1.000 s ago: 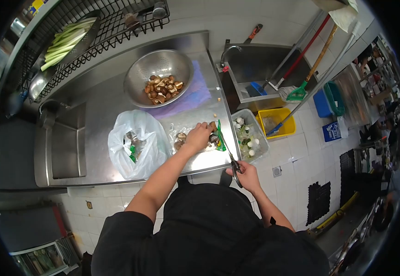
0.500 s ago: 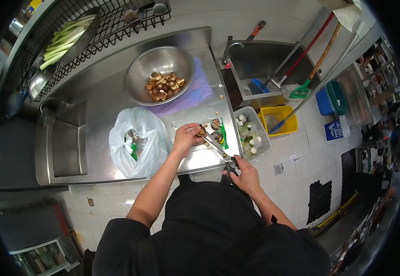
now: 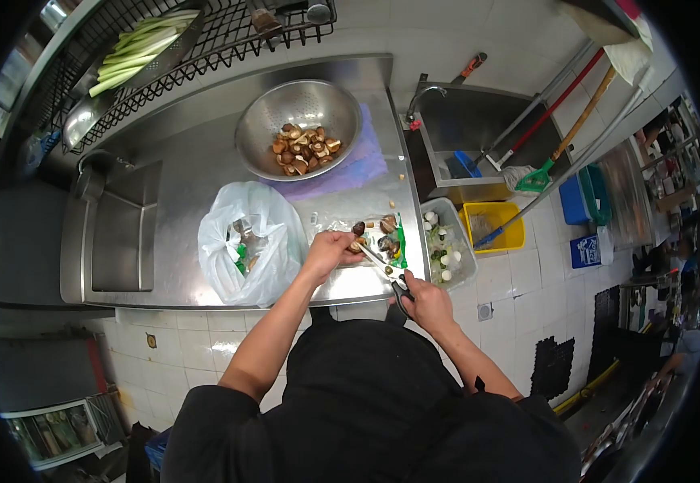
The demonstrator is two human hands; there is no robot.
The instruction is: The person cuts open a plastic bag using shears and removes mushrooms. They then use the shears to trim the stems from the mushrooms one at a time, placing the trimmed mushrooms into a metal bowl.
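My left hand [image 3: 331,256] pinches a brown mushroom [image 3: 357,245] above the steel counter. My right hand [image 3: 430,304] grips black-handled scissors [image 3: 376,259], their blades pointing at that mushroom and reaching its edge. Whether the blades are cutting into it is too small to tell. A dark mushroom [image 3: 358,228] sits just beyond my left fingertips. Beside the blades, a clear plastic package with a green edge [image 3: 401,245] lies on the counter, with more mushrooms [image 3: 389,224] on it. At the back, a perforated steel colander [image 3: 257,129] holds several cut mushrooms [image 3: 306,150].
A white plastic bag [image 3: 277,221] stands open left of my left hand. Right of the counter edge are a clear bin [image 3: 467,266] with scraps and a yellow bucket [image 3: 513,233]. A purple cloth [image 3: 374,153] lies partly beneath the colander. A sink basin [image 3: 128,233] is at left.
The view has shifted slightly, moving the counter items rightward. The scissor handles look closer together in my right hand. My left hand still holds a mushroom, and a dark mushroom now shows beyond its fingertips.
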